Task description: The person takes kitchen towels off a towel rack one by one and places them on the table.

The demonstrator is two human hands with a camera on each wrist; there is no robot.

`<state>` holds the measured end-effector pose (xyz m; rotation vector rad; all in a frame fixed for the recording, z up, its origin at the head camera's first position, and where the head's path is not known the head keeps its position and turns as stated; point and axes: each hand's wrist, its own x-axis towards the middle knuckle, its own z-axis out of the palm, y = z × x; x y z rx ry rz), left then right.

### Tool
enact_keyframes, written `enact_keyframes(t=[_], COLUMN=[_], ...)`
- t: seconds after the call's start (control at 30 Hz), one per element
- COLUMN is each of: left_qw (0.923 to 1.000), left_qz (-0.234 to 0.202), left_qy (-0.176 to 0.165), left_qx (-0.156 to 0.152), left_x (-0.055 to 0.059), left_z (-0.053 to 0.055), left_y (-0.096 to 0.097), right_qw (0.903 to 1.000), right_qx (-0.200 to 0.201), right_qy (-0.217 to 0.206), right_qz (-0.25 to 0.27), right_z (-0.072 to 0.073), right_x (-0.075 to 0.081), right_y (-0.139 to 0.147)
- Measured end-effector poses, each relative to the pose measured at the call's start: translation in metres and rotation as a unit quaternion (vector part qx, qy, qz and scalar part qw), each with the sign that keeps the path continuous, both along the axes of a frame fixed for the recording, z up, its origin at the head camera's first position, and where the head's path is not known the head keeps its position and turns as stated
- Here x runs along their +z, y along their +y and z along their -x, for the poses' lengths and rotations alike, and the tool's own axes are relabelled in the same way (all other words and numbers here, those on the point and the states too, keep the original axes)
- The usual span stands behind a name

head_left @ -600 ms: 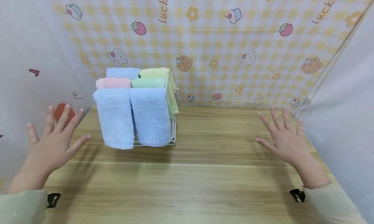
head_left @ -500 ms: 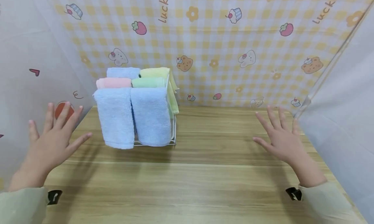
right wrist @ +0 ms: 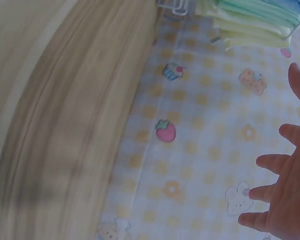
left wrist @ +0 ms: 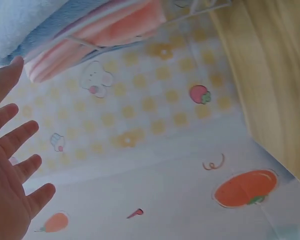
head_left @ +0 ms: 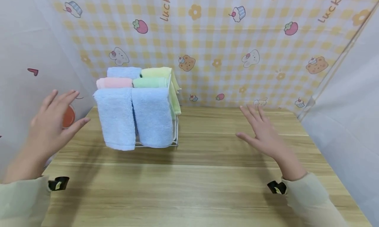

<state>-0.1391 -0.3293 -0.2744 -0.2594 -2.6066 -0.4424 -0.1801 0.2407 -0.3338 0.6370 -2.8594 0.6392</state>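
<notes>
Six towels (head_left: 152, 118) are draped over a wire rack (head_left: 177, 135). Left of the rack, the left hand (head_left: 48, 123) is held empty, fingers apart; well right of it, the right hand (head_left: 263, 135) likewise. The towels are judged soft and light, best pinched at their folded tops.

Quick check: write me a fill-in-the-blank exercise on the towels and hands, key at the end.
The two front towels are both ____.
In the head view, the green towel lies to the ____ of the pink towel.
The rear blue towel shares its row with a ____ towel.
Of the left hand and right hand, the ____ one is nearer the rack.
Missing words: blue; right; yellow; left.
</notes>
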Motion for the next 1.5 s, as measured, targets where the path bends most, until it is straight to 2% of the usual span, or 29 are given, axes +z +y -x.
enact_keyframes(t=[0.13, 0.23, 0.3, 0.5, 0.6, 0.8, 0.97, 1.1, 1.3, 1.5], left_qw=[0.9982, 0.994, 0.9909, 0.9815, 0.9756, 0.958, 0.96, 0.9585, 0.9549, 0.9512], left_qz=[-0.031, -0.057, -0.077, -0.165, -0.2, -0.27, -0.273, -0.28, -0.292, -0.301], left_qy=[0.029, 0.05, 0.06, 0.057, 0.05, 0.033, 0.006, 0.001, 0.012, 0.039], left_qx=[-0.043, -0.079, -0.093, -0.079, -0.076, -0.091, -0.062, -0.057, -0.051, -0.056], left_x=[0.008, 0.012, 0.014, 0.014, 0.015, 0.017, 0.019, 0.017, 0.014, 0.011], left_z=[0.003, 0.006, 0.009, 0.011, 0.012, 0.018, 0.021, 0.021, 0.017, 0.013], left_y=[0.007, 0.014, 0.016, 0.022, 0.024, 0.03, 0.033, 0.035, 0.038, 0.041], right_qw=[0.999, 0.997, 0.9943, 0.9791, 0.9713, 0.9561, 0.9458, 0.937, 0.9245, 0.9195], right_qx=[0.026, 0.039, 0.058, 0.126, 0.142, 0.163, 0.176, 0.188, 0.213, 0.227], right_qy=[0.021, 0.034, 0.041, 0.045, 0.034, -0.003, -0.033, -0.027, -0.01, -0.01], right_qz=[0.031, 0.057, 0.08, 0.153, 0.187, 0.243, 0.27, 0.293, 0.316, 0.321], right_z=[0.006, 0.009, 0.011, 0.019, 0.02, 0.021, 0.02, 0.019, 0.018, 0.018], right_x=[0.001, 0.004, 0.008, 0.016, 0.02, 0.028, 0.032, 0.037, 0.045, 0.05], right_y=[-0.016, -0.03, -0.04, -0.074, -0.091, -0.125, -0.147, -0.164, -0.184, -0.195])
